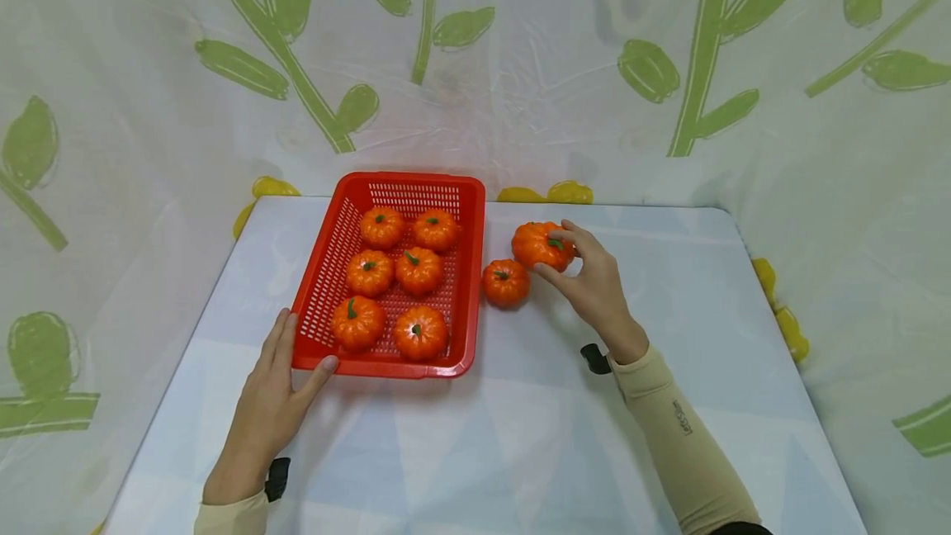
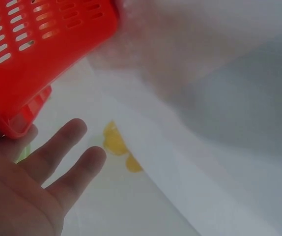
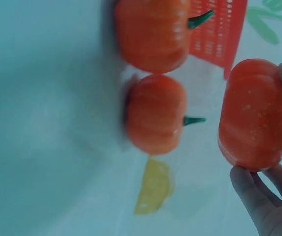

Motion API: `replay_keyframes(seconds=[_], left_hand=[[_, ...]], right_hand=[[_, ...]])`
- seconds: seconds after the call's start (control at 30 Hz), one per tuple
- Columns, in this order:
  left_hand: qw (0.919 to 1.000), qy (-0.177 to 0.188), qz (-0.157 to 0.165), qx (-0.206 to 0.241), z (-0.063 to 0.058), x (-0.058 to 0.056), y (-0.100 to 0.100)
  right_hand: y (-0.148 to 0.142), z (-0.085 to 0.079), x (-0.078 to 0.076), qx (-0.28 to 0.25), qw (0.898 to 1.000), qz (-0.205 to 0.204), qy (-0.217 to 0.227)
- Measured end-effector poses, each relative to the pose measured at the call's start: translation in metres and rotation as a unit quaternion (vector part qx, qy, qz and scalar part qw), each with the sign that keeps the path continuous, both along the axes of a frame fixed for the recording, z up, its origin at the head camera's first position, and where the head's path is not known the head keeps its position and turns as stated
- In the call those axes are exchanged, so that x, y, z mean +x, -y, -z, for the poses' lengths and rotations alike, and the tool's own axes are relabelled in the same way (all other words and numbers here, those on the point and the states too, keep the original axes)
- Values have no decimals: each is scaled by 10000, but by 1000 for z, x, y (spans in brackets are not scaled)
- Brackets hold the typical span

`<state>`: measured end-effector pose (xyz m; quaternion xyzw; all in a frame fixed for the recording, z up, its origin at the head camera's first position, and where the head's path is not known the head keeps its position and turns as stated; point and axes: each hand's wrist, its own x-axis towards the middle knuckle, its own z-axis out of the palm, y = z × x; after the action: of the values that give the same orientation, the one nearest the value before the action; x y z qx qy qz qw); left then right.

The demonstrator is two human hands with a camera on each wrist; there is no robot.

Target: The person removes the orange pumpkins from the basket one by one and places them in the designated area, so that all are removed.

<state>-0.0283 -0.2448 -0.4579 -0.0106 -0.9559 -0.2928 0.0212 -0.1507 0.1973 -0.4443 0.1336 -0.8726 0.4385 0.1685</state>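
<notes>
My right hand [image 1: 594,287] holds a small orange toy pumpkin [image 3: 256,115] between thumb and fingers, above the table to the right of the basket. Two more pumpkins stand side by side on the table below it: one beside the basket [image 1: 506,284], the other [image 3: 155,115] mostly hidden behind the held one in the head view. With straight fingers, my left hand [image 1: 271,403] touches the near left corner of the red plastic basket [image 1: 478,287], the thumb at its front rim. Several pumpkins with green stems [image 1: 419,271] sit inside the basket.
The pale table [image 1: 446,461] carries the basket near its back edge. Behind and at both sides hangs a whitish curtain [image 1: 550,106] with green leaves and yellow flowers.
</notes>
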Motion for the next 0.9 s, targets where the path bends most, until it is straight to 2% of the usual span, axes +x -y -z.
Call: replay_keyframes(seconds=[0.17,0.5,0.9], left_hand=[[10000,51,-51,-6,-2,1,0],[10000,42,8,24,-3,1,-1],[10000,-2,12,36,0,0,0]], right_hand=[[-11,10,7,118,9999,93,52],[-22,29,23,281,9975,296,581],[-27,49,26,500,9941,314,907]])
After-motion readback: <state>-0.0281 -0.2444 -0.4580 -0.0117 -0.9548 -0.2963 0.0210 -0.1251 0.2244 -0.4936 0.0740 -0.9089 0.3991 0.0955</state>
